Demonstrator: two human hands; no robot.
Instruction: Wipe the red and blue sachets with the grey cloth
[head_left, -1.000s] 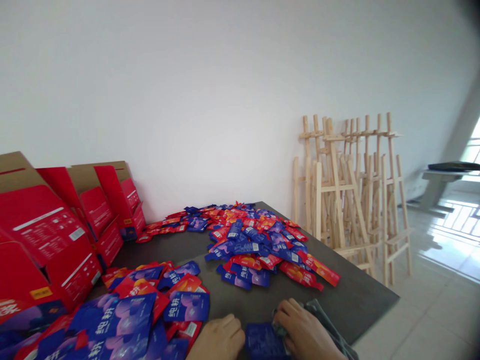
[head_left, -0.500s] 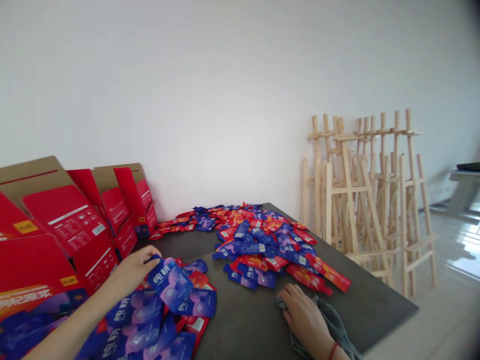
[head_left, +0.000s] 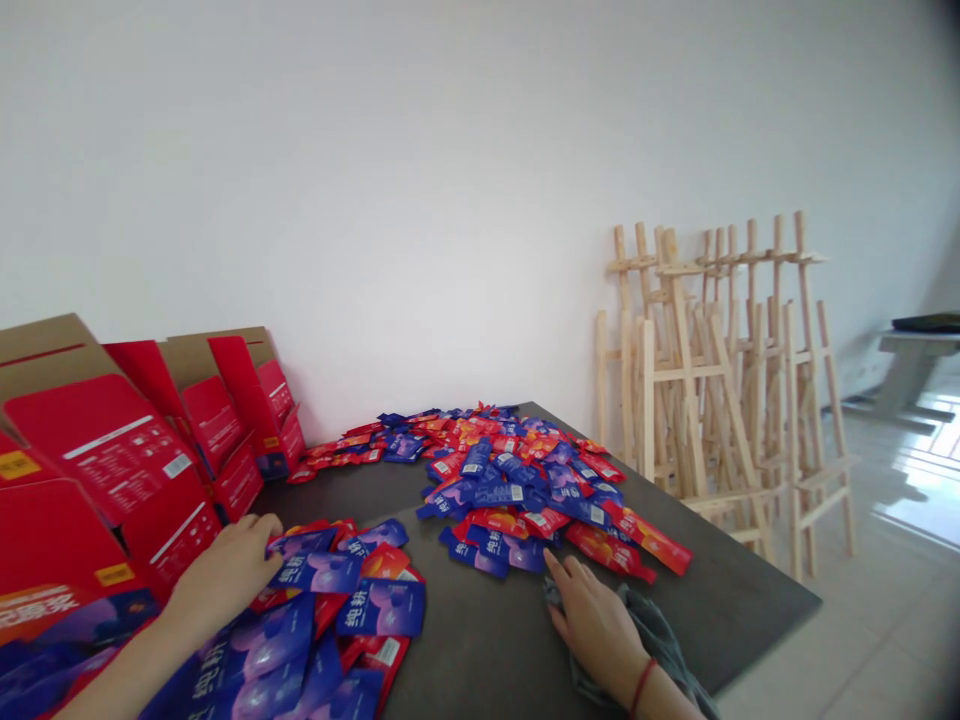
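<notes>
My left hand [head_left: 229, 562] is curled at the near edge of a blue pouch [head_left: 319, 570], which lies tilted low over a heap of red and blue pouches [head_left: 386, 607]. Its fingertips are partly hidden behind the pouch. A grey-green cloth [head_left: 660, 640] is bunched under my right hand [head_left: 598, 622], whose fingers close over it on the dark tabletop. The forefinger of that hand reaches forward, close to the blue pouches at the front of a larger pile [head_left: 517, 490].
Open red cartons [head_left: 131, 450] stand along the left side, with pouches in the nearest one. The dark table [head_left: 480, 640] ends at a slanting right edge. Wooden easels [head_left: 697, 380] lean by the white wall beyond it. A grey table [head_left: 907, 365] stands far right.
My left hand has lowered the blue pouch onto the near heap, and the pouch now lies flatter. My right hand, with the cloth, has shifted slightly forward and left. The view has turned slightly right.
</notes>
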